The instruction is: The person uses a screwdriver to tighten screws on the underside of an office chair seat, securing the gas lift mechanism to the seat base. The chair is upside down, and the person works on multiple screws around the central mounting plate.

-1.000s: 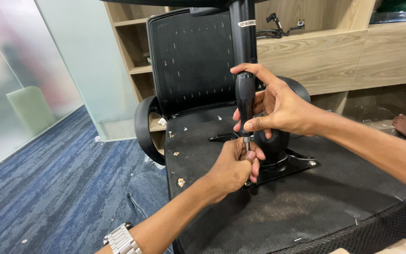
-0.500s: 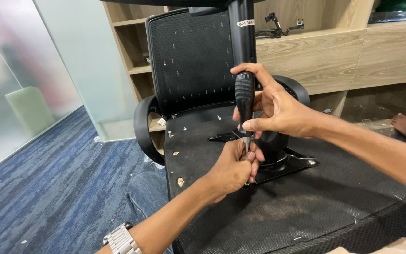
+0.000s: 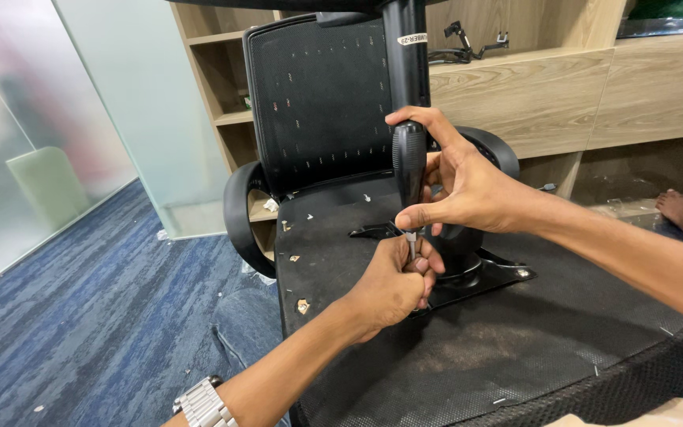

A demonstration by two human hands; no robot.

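Gripped the black screwdriver (image 3: 409,170) upright with right hand (image 3: 468,186); pinched its metal tip with left hand (image 3: 393,285), maybe on a screw, mid chair seat (image 3: 515,356).

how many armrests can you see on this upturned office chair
2: one black armrest loops out at the seat's left edge, the other armrest curves behind the right hand, partly hidden by it.

The right hand (image 3: 468,186) has re-gripped the screwdriver (image 3: 409,170) — index finger now curled lower. The handle leans slightly toward 11 o'clock.
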